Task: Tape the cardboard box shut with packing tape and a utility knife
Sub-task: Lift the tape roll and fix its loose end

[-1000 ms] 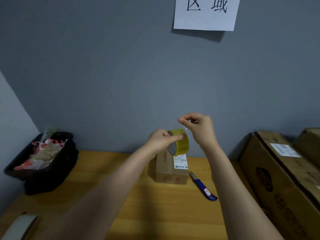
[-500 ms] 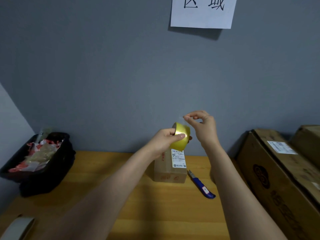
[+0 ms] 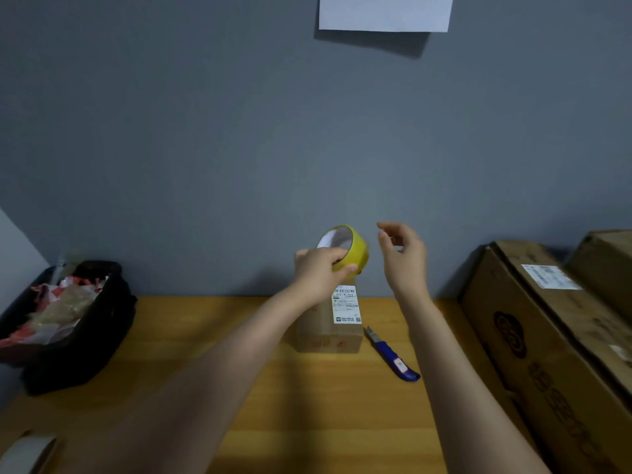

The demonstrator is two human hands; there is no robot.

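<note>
Box (image 3: 328,331) sits on the table (image 3: 212,364), knife (image 3: 393,359) beside it; left hand (image 3: 319,273) grips tape (image 3: 352,249), right hand (image 3: 403,256) loosely open, holding nothing.

Your roll of yellow packing tape (image 3: 345,249) is up in the air above the table, tilted so its open white core faces up and toward you; it hangs just above the far end of the cardboard box. The small brown cardboard box (image 3: 326,331) sits on the wooden table, flaps down, with a white shipping label (image 3: 346,305) on the right part of its top and faint red print on its near face. At about four o'clock from the box, just beside it, your blue-handled utility knife (image 3: 393,355) lies flat, its blade end pointing to about eleven o'clock, toward the box.
</note>
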